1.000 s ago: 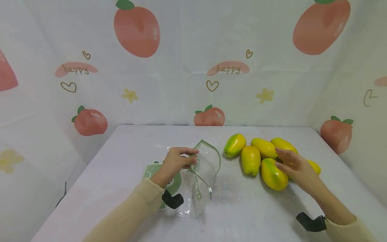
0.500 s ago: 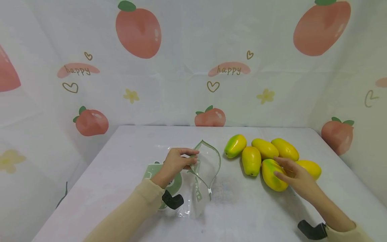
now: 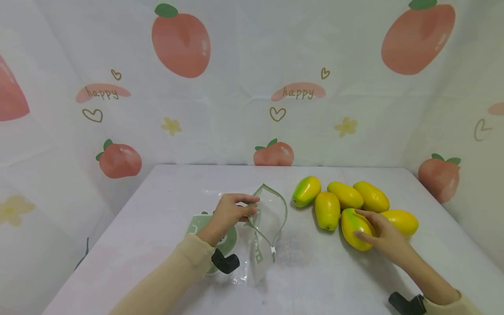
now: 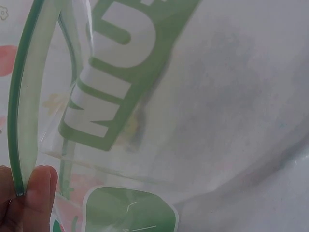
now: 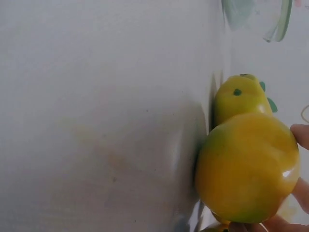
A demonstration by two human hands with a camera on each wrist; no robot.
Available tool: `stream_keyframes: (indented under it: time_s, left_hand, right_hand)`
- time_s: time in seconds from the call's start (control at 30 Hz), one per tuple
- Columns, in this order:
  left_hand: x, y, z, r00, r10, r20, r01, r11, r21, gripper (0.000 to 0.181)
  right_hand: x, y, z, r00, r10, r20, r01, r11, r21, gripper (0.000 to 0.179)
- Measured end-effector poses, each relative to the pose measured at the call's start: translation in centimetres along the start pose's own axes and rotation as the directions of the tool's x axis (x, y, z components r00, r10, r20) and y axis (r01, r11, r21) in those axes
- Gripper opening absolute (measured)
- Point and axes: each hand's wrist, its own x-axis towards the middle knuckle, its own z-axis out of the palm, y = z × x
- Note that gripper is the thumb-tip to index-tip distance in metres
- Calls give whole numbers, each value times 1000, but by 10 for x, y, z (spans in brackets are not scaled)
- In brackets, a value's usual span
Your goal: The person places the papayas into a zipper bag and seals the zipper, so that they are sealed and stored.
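Observation:
My left hand pinches the rim of a clear zip bag with a green zip edge and green print. The bag's mouth stands open to the right, a white slider at its lower corner. In the left wrist view, fingertips hold the bag's green edge. My right hand grips a yellow papaya with a green streak, thumb on the near side, fingers over the far side. The right wrist view shows this papaya close up, part of the fingers hidden behind it.
Several more yellow papayas lie on the white table around the held one, including a papaya to its left and a papaya to its right. A patterned cloth hangs behind the table's back edge.
My right hand has come down from above the fruit and closed its thumb and fingers around the front papaya. The left hand and bag stay practically still.

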Motion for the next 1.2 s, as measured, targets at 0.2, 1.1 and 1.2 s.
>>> stream_keyframes:
  time_s: [0.2, 1.1, 1.2]
  left_hand:
    - [1, -1, 0, 1000, -4, 5, 4, 1000, 7, 23]
    - [0, 0, -2, 1000, 15, 13, -16, 1000, 17, 25]
    - [0, 0, -2, 1000, 8, 11, -8, 1000, 15, 25]
  right_hand:
    - [1, 2, 0, 999, 31, 9, -31, 999, -33, 70]
    - [0, 0, 3, 991, 103, 91, -94, 991, -96, 79]
    - [0, 0, 4, 990, 104, 95, -95, 991, -97, 80]
